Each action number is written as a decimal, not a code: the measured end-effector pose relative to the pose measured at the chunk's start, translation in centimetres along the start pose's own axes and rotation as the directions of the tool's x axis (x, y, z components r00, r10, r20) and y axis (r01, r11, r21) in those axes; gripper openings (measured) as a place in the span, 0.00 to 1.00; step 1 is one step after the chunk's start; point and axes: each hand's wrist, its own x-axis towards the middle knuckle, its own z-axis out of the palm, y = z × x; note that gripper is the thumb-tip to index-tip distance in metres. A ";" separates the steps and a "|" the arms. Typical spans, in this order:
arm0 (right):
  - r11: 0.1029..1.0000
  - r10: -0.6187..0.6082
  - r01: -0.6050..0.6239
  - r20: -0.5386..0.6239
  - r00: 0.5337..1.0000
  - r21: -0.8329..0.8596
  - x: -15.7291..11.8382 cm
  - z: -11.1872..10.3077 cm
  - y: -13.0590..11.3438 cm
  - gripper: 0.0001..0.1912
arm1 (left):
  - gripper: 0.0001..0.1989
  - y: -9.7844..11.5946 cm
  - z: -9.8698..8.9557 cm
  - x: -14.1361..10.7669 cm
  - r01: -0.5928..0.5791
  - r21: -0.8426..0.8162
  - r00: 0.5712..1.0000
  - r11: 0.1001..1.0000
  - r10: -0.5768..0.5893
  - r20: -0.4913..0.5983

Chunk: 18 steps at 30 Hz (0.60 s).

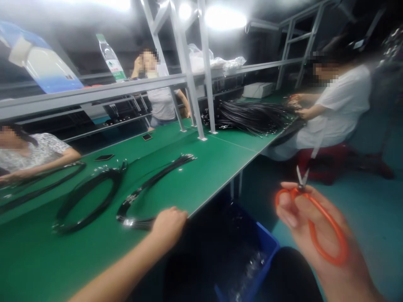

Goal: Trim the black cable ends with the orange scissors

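Observation:
My right hand (327,222) holds scissors (327,224) with orange handles, out over the floor to the right of the table. Their short blades point up and stand a little apart. At the table's front edge, my left hand (170,226) is closed where one end of a bundle of black cables (151,180) runs into it; its fingertips are hidden. This bundle curves in a C over the green table (220,163), with shiny bits along it. Left of it lies a looped coil of black cables (91,201).
A blue bin (267,239) with clear scraps stands below the table edge. Metal posts (192,84) carry a shelf with bottles (110,58). Farther back lies a large cable pile (248,115) beside a person in white (343,96). Two other people are across the table; phones (104,157) lie there.

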 end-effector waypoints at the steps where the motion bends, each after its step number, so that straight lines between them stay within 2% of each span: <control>1: 1.000 0.013 -0.013 -0.011 1.000 0.008 0.0 0.0 0.1 0.11 | 0.09 -0.5 -0.5 -0.2 0.016 -0.011 1.000 1.000 -0.016 -0.010; 4: 0.998 0.032 -0.028 -0.065 0.997 0.059 0.2 -0.4 1.1 0.12 | 0.07 -1.4 -2.4 -1.0 0.102 -0.083 0.993 0.991 -0.107 -0.056; 6: 0.991 0.056 -0.041 -0.120 0.991 0.125 0.3 -0.5 2.7 0.13 | 0.04 -1.2 -3.5 -1.5 0.160 -0.157 0.981 0.975 -0.175 -0.087; 8: 0.966 0.180 -0.151 -0.125 0.976 0.212 0.2 -0.3 5.0 0.13 | 0.04 -0.4 -4.0 -1.7 0.193 -0.229 0.967 0.954 -0.225 -0.122; 10: 0.879 0.402 -0.382 -0.012 0.916 0.284 0.0 0.3 7.6 0.15 | 0.06 0.9 -4.0 -1.5 0.215 -0.284 0.951 0.934 -0.267 -0.158; 11: 0.819 0.486 -0.487 0.083 0.870 0.303 -0.1 0.8 8.8 0.15 | 0.07 1.6 -3.9 -1.3 0.223 -0.304 0.943 0.926 -0.284 -0.173; 12: 0.772 0.520 -0.545 0.168 0.837 0.326 -0.1 1.4 9.9 0.14 | 0.06 2.4 -3.7 -1.2 0.229 -0.321 0.937 0.919 -0.298 -0.183; 13: 0.728 0.536 -0.588 0.244 0.809 0.351 0.0 2.0 10.8 0.13 | 0.06 3.1 -3.4 -1.1 0.233 -0.335 0.933 0.913 -0.307 -0.188; 15: 0.665 0.524 -0.621 0.332 0.784 0.416 0.4 3.1 11.9 0.11 | 0.04 4.2 -2.9 -1.1 0.216 -0.361 0.939 0.907 -0.295 -0.179; 18: 0.594 0.556 -0.640 0.326 0.765 0.488 1.3 4.0 12.8 0.10 | 0.03 3.9 -2.3 -1.0 0.095 -0.419 0.976 0.903 -0.167 -0.138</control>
